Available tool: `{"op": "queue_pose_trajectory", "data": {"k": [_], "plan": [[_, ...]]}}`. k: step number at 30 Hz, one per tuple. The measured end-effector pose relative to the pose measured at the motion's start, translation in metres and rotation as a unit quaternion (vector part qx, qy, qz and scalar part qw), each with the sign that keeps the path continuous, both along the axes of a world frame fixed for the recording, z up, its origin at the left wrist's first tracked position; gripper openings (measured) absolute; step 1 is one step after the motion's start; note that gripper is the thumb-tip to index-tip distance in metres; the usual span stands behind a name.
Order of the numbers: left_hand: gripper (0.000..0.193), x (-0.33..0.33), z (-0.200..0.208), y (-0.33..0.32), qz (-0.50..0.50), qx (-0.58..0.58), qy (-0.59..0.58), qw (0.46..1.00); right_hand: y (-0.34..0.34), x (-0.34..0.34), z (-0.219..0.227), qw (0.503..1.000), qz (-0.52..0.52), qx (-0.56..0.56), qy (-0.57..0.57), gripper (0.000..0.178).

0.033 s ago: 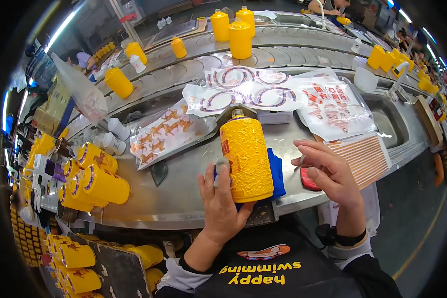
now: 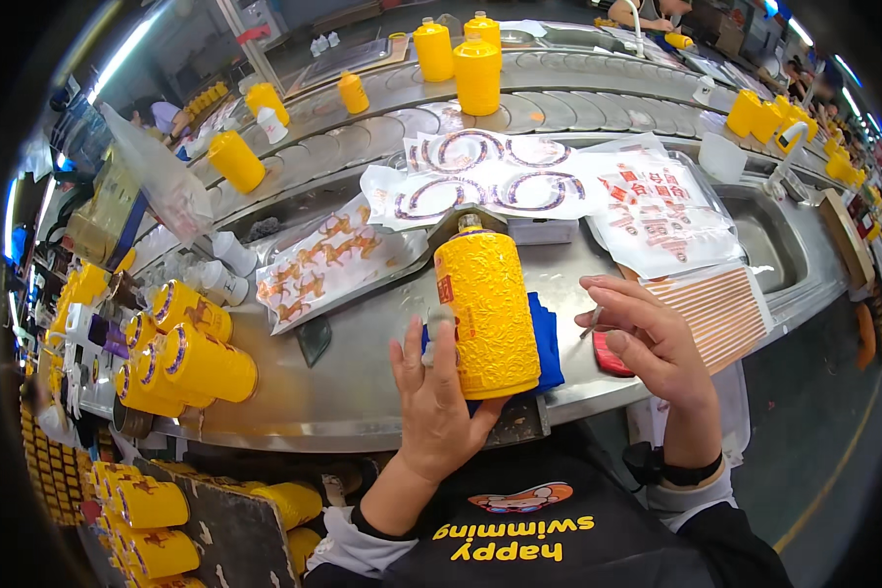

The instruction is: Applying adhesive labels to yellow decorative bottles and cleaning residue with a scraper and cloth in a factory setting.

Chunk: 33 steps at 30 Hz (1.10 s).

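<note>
In the middle of the steel worktop a yellow embossed bottle (image 2: pixel 490 318) with a narrow neck and a red mark on its left side lies tilted on a folded blue cloth (image 2: pixel 547 343). My left hand (image 2: pixel 436 402) is against its left side, thumb by the base and fingers along the wall. To the right, my right hand (image 2: pixel 652 338) is raised apart from the bottle. It pinches a thin grey tool (image 2: pixel 592 323), mostly hidden by the fingers. Below those fingers sits a red pad (image 2: pixel 612 355).
Decal sheets (image 2: pixel 480 181) lie behind the bottle, with red-printed sheets (image 2: pixel 661 211) at the right and a tray of orange decals (image 2: pixel 333 257) at the left. More yellow bottles (image 2: pixel 206 363) stand at left. Behind runs a conveyor (image 2: pixel 559 103); a sink (image 2: pixel 764 245) is right.
The bottle has turned slightly under my left hand, showing its red mark differently. Bottles on the conveyor have shifted a little to the right. My right hand has stayed in place.
</note>
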<state>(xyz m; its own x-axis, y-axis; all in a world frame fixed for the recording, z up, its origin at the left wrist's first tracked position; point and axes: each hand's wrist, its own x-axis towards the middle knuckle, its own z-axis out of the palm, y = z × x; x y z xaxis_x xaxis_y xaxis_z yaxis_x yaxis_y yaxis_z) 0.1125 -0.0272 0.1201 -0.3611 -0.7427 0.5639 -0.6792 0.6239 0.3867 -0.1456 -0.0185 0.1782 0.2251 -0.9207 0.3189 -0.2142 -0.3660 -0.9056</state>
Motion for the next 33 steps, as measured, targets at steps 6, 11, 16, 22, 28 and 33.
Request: {"op": "queue_pose_trajectory", "data": {"k": [6,11,16,22,28,33], "plan": [[0.093,-0.015,0.024,-0.003,0.000,-0.051,-0.109,0.993,-0.003,0.001,-0.004,1.000,-0.002,-0.001,-0.013,0.039],[0.089,0.002,-0.007,-0.007,-0.001,0.011,0.030,0.999,-0.006,0.006,0.000,0.999,0.029,-0.001,-0.035,0.039],[0.088,-0.001,-0.012,-0.004,0.004,0.013,0.057,0.998,-0.005,0.008,0.000,0.997,0.057,0.006,-0.043,0.038],[0.087,0.003,-0.014,-0.005,-0.005,-0.030,-0.009,1.000,-0.002,0.009,0.003,0.996,0.087,0.027,-0.025,0.045],[0.080,-0.001,-0.001,-0.002,-0.035,-0.001,0.046,0.998,0.000,0.014,0.001,0.993,0.105,0.014,-0.056,0.045],[0.076,0.007,-0.021,0.005,0.002,0.033,0.070,0.997,0.002,0.006,0.002,0.993,0.099,0.018,-0.066,0.045]]}}
